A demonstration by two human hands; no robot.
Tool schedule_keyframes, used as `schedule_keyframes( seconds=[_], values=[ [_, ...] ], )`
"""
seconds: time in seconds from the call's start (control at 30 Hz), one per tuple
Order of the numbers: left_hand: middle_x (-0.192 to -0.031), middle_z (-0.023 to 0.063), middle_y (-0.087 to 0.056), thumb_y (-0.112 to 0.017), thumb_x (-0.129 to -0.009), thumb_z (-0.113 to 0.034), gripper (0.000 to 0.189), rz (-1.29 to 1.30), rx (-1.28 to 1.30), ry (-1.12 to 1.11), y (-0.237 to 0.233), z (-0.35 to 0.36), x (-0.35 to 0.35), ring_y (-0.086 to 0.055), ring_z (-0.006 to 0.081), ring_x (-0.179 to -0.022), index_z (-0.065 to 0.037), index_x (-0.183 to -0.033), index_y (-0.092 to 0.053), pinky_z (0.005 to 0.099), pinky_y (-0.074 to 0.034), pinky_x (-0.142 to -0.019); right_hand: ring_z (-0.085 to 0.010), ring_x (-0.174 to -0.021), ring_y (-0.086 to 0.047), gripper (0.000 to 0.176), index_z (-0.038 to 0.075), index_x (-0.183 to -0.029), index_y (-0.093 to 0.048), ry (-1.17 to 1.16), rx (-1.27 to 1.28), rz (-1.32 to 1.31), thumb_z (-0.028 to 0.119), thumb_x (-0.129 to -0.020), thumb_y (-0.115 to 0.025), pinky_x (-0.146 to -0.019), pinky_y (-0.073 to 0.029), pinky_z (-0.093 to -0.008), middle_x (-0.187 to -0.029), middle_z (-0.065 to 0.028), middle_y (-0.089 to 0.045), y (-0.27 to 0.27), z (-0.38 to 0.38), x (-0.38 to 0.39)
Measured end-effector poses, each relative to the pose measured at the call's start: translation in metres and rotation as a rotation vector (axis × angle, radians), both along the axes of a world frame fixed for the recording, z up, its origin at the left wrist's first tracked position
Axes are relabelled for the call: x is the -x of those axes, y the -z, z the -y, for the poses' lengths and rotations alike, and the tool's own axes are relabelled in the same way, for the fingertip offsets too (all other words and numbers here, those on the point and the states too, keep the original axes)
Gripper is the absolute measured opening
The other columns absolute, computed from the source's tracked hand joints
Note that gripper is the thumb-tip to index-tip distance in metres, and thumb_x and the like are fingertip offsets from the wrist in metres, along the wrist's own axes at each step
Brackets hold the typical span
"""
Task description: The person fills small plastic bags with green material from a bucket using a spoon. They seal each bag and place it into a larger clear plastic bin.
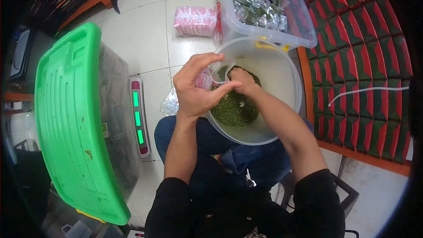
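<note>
A round translucent tub (282,105) stands between the person's knees, with a heap of green dried leaves (234,111) at its bottom. Over the tub's left side, my left hand (198,86) holds a small clear bag (220,71) between thumb and fingers, its mouth spread wide. My right hand (244,81) reaches in over the leaves beside the bag, fingers bent together; its fingertips and anything in them are hidden.
A clear bin (304,31) of small packets is behind the tub. Pink bundled bags (195,21) lie on the tiles. A green-lidded box (75,123) and a lit scale (139,117) are at left, rows of red-and-green packs (357,75) at right.
</note>
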State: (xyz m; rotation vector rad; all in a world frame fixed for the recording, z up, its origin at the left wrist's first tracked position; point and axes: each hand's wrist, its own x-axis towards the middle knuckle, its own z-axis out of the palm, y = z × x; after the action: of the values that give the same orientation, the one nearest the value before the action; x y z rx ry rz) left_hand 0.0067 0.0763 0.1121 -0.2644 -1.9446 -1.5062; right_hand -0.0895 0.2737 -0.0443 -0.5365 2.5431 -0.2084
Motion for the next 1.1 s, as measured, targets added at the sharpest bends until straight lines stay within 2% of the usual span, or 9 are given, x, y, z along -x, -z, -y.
schedule_keyframes(
  seconds=[0.27, 0.47, 0.53, 0.7, 0.73, 0.77, 0.87, 1.0, 1.1],
  values=[
    [-0.108, 0.0121, -0.072, -0.093, -0.067, -0.003, 0.061, 0.16, -0.278, 0.102, 0.006, -0.003, 0.0, -0.063, 0.0085, -0.077, 0.002, -0.12, -0.065, 0.0218, -0.052, -0.066, -0.0341, -0.102, -0.072, 0.026, 0.003, -0.107, -0.072, -0.123, -0.241, -0.061, 0.016, -0.095, -0.053, -0.084, -0.059, -0.0462, -0.109, -0.0211, -0.071, -0.002, 0.01, -0.005],
    [-0.111, 0.0135, -0.071, -0.093, -0.068, -0.005, 0.063, 0.104, -0.338, 0.189, 0.007, -0.012, 0.001, -0.065, 0.0162, -0.106, 0.002, -0.124, -0.063, 0.0273, -0.055, -0.083, -0.0437, -0.097, -0.07, 0.017, -0.006, -0.096, -0.069, 0.032, 0.171, 0.143, 0.003, -0.084, -0.063, -0.086, -0.057, -0.0504, -0.103, -0.0273, -0.071, 0.017, -0.017, -0.02],
    [-0.111, 0.013, -0.071, -0.092, -0.07, -0.009, 0.063, 0.008, -0.214, 0.179, 0.011, -0.015, 0.004, -0.066, 0.0178, -0.106, 0.001, -0.125, -0.063, 0.0323, -0.056, -0.089, -0.0425, -0.094, -0.071, 0.02, -0.009, -0.099, -0.067, -0.231, 0.289, 0.025, 0.005, -0.085, -0.063, -0.082, -0.057, -0.0511, -0.099, -0.0297, -0.07, -0.007, -0.011, -0.044],
    [-0.108, 0.0106, -0.072, -0.092, -0.07, -0.017, 0.062, 0.096, -0.289, 0.2, 0.017, -0.024, 0.003, -0.068, 0.0186, -0.103, -0.001, -0.123, -0.064, 0.0349, -0.055, -0.092, -0.0284, -0.075, -0.069, 0.023, -0.001, -0.102, -0.065, 0.134, 0.575, 0.135, 0.018, -0.099, -0.053, -0.075, -0.056, -0.0432, -0.083, -0.0167, -0.069, -0.075, -0.011, -0.067],
    [-0.107, 0.01, -0.072, -0.093, -0.069, -0.02, 0.059, 0.063, -0.309, 0.198, 0.02, -0.027, 0.005, -0.068, 0.0182, -0.103, -0.002, -0.118, -0.066, 0.0352, -0.055, -0.092, -0.033, -0.089, -0.068, 0.025, -0.001, -0.11, -0.063, 0.044, 0.413, 0.171, 0.018, -0.096, -0.054, -0.083, -0.054, -0.0458, -0.094, -0.0181, -0.068, -0.076, -0.017, -0.056],
    [-0.105, 0.01, -0.073, -0.093, -0.068, -0.022, 0.058, 0.041, -0.274, 0.195, 0.02, -0.026, 0.007, -0.068, 0.0183, -0.102, -0.002, -0.116, -0.067, 0.035, -0.054, -0.093, -0.0377, -0.108, -0.061, 0.032, 0.0, -0.12, -0.06, -0.27, 0.484, -0.325, 0.017, -0.093, -0.056, -0.093, -0.048, -0.0485, -0.111, -0.0224, -0.064, -0.032, -0.036, -0.052],
    [-0.105, 0.0121, -0.073, -0.093, -0.067, -0.024, 0.062, 0.024, -0.262, 0.153, 0.011, -0.022, 0.002, -0.069, 0.0204, -0.1, -0.001, -0.119, -0.067, 0.0337, -0.053, -0.093, -0.0411, -0.133, -0.049, 0.048, -0.003, -0.136, -0.051, -0.314, 0.536, -0.124, 0.007, -0.089, -0.055, -0.11, -0.038, -0.0492, -0.135, -0.0281, -0.055, -0.019, -0.031, -0.043],
    [-0.105, 0.0129, -0.073, -0.092, -0.068, -0.024, 0.062, -0.008, -0.274, 0.131, 0.01, -0.02, 0.004, -0.07, 0.0215, -0.1, -0.001, -0.12, -0.067, 0.034, -0.053, -0.092, -0.0409, -0.136, -0.045, 0.06, 0.0, -0.142, -0.047, -0.556, 0.208, 0.23, 0.007, -0.083, -0.062, -0.113, -0.037, -0.0464, -0.14, -0.0267, -0.052, -0.037, -0.018, -0.048],
    [-0.106, 0.0133, -0.072, -0.092, -0.069, -0.025, 0.062, -0.006, -0.268, 0.155, 0.01, -0.019, 0.003, -0.07, 0.0222, -0.098, -0.002, -0.121, -0.066, 0.0341, -0.054, -0.091, -0.0414, -0.13, -0.053, 0.057, 0.0, -0.135, -0.057, -0.575, 0.311, 0.248, 0.011, -0.08, -0.065, -0.112, -0.039, -0.0464, -0.133, -0.0259, -0.059, -0.065, 0.008, -0.076]
  ],
)
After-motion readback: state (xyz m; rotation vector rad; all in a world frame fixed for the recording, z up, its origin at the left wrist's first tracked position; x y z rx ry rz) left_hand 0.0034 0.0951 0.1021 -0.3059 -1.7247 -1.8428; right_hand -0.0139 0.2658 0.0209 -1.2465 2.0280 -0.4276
